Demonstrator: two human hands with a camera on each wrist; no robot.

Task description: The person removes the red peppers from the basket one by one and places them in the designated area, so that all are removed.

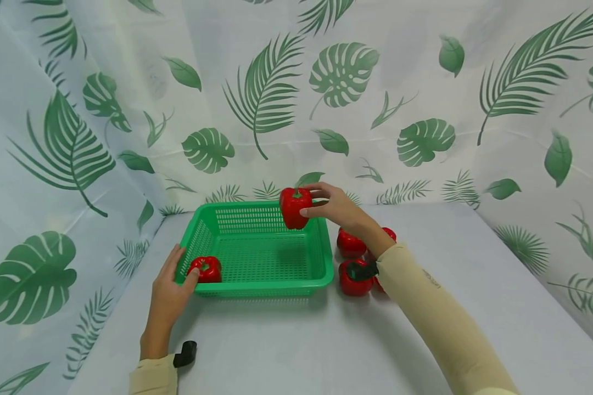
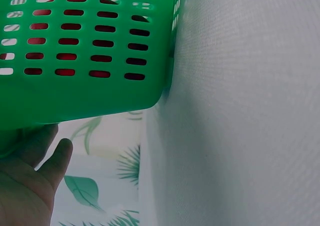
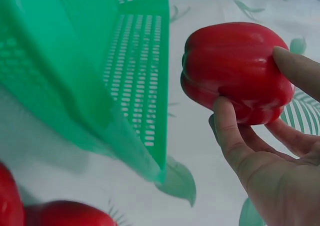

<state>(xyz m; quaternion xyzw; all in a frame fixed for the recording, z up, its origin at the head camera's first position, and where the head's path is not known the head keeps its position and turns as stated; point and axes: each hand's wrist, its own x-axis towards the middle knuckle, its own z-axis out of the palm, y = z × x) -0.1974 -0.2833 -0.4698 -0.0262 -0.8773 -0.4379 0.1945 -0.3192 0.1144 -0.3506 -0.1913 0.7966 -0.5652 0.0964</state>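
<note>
A red bell pepper point(image 1: 295, 213) is pinched between the thumb and fingers of my right hand point(image 1: 340, 207), up over the right back part of a green plastic basket point(image 1: 272, 285). In the right wrist view the thumb and fingers press on the sides of this bell pepper point(image 3: 235, 68), apart from the basket wall point(image 3: 132, 80). My left hand point(image 1: 170, 291) holds the basket's left rim near the front corner, thumb over the edge. Just inside that corner lies another red bell pepper point(image 1: 208, 270). In the left wrist view, red shows through the slots of the basket point(image 2: 85, 98).
Several more red bell peppers point(image 1: 351, 246) sit on the white table point(image 1: 257, 345) right of the basket, partly hidden by my right forearm. A white leaf-print curtain point(image 1: 286, 126) stands behind the table and along both sides.
</note>
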